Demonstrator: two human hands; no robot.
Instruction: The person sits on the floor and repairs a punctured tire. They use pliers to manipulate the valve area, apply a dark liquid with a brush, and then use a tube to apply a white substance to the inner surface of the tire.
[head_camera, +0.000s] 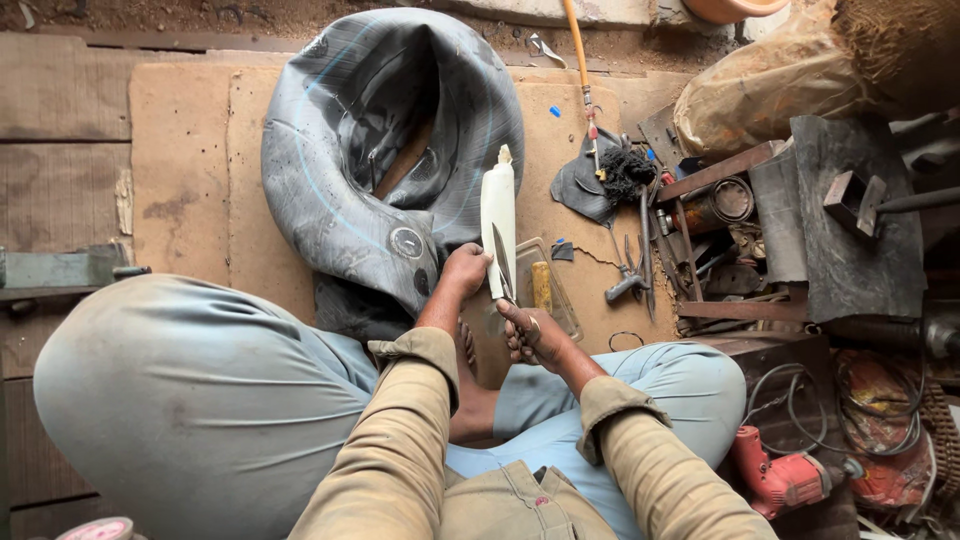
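White, soft-looking tube with a narrow nozzle tip (498, 215) stands nearly upright in front of the seated person, its nozzle pointing away toward the large grey rubber inner tube (385, 150) that lies folded on the brown board floor (190, 150). Left hand (465, 268) wraps around the lower end of the white tube, fingers curled close together against its side. Right hand (530, 335) sits just beside and below it, fingers closed around the handles of a pair of metal scissors (503, 265), whose blades slant up across the lower part of the white tube and touch it; whether the blades are parted cannot be told. Under the hands lies a clear shallow plastic tray (562, 300) with a short yellow cylinder (541, 285) in it. To the right of the tray, a pair of grey metal pliers (628, 280) rests on the board, near a black tuft of fibres (627, 172) and a dark rubber patch (577, 190). A long orange hose (575, 45) runs from the top edge down toward that patch. Farther right a cluttered heap of rusty tools and metal plates (800, 220) fills the corner, and a red power drill (775, 475) lies beside the person's right knee. Both legs, in pale blue trousers (200, 400), are crossed on the floor.
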